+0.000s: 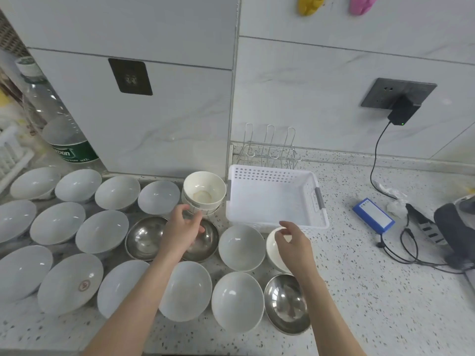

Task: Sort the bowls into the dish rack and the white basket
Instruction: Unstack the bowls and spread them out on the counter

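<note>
White bowls (57, 223) fill the desk's left side in rows. The left hand (183, 227) hovers with relaxed, spread fingers above a steel bowl (203, 242). The right hand (293, 242), fingers loosely curled and holding nothing, hangs over a small white bowl (273, 249) beside the white basket (272, 199); the dish rack (270, 150) stands at the back edge.
</note>
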The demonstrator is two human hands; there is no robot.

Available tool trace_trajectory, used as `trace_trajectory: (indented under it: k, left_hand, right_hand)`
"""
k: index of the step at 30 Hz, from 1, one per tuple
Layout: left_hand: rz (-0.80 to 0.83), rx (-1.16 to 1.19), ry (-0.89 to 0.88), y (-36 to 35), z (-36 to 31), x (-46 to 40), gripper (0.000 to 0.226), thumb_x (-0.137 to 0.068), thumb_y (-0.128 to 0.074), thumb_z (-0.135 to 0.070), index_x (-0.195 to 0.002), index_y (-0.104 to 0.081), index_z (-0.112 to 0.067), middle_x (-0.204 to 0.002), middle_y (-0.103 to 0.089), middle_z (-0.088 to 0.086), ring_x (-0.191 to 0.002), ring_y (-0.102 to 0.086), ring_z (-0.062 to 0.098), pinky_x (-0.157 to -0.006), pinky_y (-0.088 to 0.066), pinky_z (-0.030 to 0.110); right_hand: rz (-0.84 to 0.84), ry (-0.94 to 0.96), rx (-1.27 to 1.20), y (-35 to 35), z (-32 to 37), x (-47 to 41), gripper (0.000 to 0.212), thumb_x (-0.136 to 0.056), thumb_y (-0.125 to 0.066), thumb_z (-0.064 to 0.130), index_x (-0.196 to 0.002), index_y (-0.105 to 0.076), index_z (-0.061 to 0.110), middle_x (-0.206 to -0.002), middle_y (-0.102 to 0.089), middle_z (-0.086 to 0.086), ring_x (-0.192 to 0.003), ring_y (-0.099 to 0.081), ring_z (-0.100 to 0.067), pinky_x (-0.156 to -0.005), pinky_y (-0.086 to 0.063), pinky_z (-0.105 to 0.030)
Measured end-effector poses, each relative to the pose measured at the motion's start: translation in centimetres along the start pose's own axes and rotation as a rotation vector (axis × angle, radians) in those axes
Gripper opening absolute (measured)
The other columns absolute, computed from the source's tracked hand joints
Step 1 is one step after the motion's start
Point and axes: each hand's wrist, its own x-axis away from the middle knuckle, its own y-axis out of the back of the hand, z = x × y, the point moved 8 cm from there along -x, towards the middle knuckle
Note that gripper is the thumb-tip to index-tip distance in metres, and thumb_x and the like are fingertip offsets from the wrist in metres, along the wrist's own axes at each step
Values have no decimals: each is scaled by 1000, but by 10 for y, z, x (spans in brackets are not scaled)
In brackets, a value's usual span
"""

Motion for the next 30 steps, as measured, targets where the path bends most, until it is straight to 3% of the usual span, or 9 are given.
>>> trace_trajectory:
  k: [2, 5, 8, 10, 14, 17, 19, 23, 30]
  left_hand:
    - [-10, -43, 26, 7, 3, -16, 54, -89, -53, -53, -132, -40, -24, -65, -74, -12, -36, -50, 9, -50, -45, 29]
    - [11, -98, 46, 8, 2, -37, 77, -86, -48, -60, -149, -27, -21, -63, -74, -8, -56, -62, 16, -61, -54, 36]
    - [7, -169, 45, 11, -8, -54, 77, -87, -50, -58, -149, -29, -17, -76, -77, -2, -85, -70, 20, -80, -54, 42]
    - [11, -235, 26, 12, -16, -64, 62, -87, -52, -49, -141, -39, -21, -82, -78, -2, -92, -70, 23, -86, -54, 44]
    - [31, -320, -14, 16, -29, -77, 33, -87, -54, -32, -118, -54, -20, -81, -76, -2, -83, -72, 25, -83, -56, 42]
    - [79, -387, -35, 16, -34, -84, 17, -84, -50, -23, -98, -59, -21, -65, -75, -3, -52, -66, 16, -63, -54, 28]
    - [130, -413, -50, 13, -36, -86, 18, -81, -46, -17, -90, -61, -21, -57, -73, -4, -41, -60, 13, -60, -53, 26]
    - [160, -423, -71, 10, -40, -91, 21, -82, -45, -16, -73, -64, -18, -54, -72, -2, -43, -61, 12, -62, -55, 26]
    - [142, -421, -180, 7, -52, -94, 9, -82, -49, -17, -85, -58, -18, -43, -65, -5, -55, -67, 11, -53, -47, 24]
  right_hand:
    - [11, 10, 23, -12, 14, -2, 36, -95, -51, 25, -131, -55, 24, -104, -60, 18, -80, -57, 2, -70, -38, -8]
    - [81, -17, -53, -37, 30, -1, 40, -95, -49, 23, -135, -53, 23, -106, -58, 15, -88, -59, -6, -78, -43, -21]
    - [116, -24, -53, -61, 41, 0, 40, -95, -49, 22, -135, -52, 23, -109, -57, 12, -98, -55, -12, -85, -40, -26]
    - [117, -34, -43, -71, 44, 1, 40, -95, -49, 21, -135, -52, 22, -111, -59, 9, -98, -54, -13, -85, -38, -25]
    - [111, -79, -44, -81, 42, 7, 39, -96, -50, 21, -135, -53, 22, -112, -60, 7, -103, -55, -14, -91, -41, -25]
    - [94, -112, -50, -81, 38, 9, 38, -96, -50, 21, -134, -54, 21, -108, -58, 9, -101, -54, -13, -88, -38, -23]
    - [73, -134, -57, -79, 35, 10, 37, -96, -50, 20, -133, -55, 20, -107, -58, 7, -100, -54, -13, -86, -37, -22]
    - [45, -168, -93, -79, 32, 12, 36, -96, -51, 19, -131, -56, 19, -108, -58, 7, -101, -54, -13, -87, -37, -23]
    - [28, -202, -147, -87, 30, 20, 35, -95, -51, 17, -130, -57, 20, -106, -58, 9, -100, -53, -11, -86, -36, -23]
